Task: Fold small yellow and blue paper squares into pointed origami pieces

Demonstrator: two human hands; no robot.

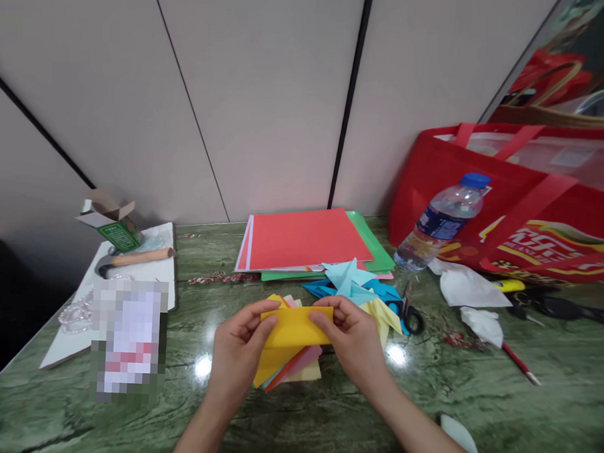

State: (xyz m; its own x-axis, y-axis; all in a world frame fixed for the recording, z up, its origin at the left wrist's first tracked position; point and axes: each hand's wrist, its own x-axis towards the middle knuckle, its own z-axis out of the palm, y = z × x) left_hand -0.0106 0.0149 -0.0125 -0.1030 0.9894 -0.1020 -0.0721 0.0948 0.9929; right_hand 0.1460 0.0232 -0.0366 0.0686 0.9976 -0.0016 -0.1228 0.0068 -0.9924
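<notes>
A folded yellow sheet of paper (pixel 298 325) is stretched between my two hands, above the table. My left hand (pixel 240 337) pinches its left end between thumb and fingers. On the other end, the thumb and fingers of my right hand (pixel 350 339) are closed the same way. Beneath it lies a fanned stack of coloured paper (pixel 300 370), partly hidden by the folded sheet. Folded paper shapes in light blue (pixel 350 280) and pale yellow (pixel 381 317) sit just beyond my right hand, with black-handled scissors (pixel 412 315) beside them.
Large coloured sheets (pixel 306 240) are piled at the wall. To the right stand a water bottle (pixel 439 222) and a red bag (pixel 533 210), with white tissues (pixel 472 287) in front. At left, a white board (pixel 154 277) bears a green box (pixel 119 232) and a wooden-handled tool (pixel 143 256).
</notes>
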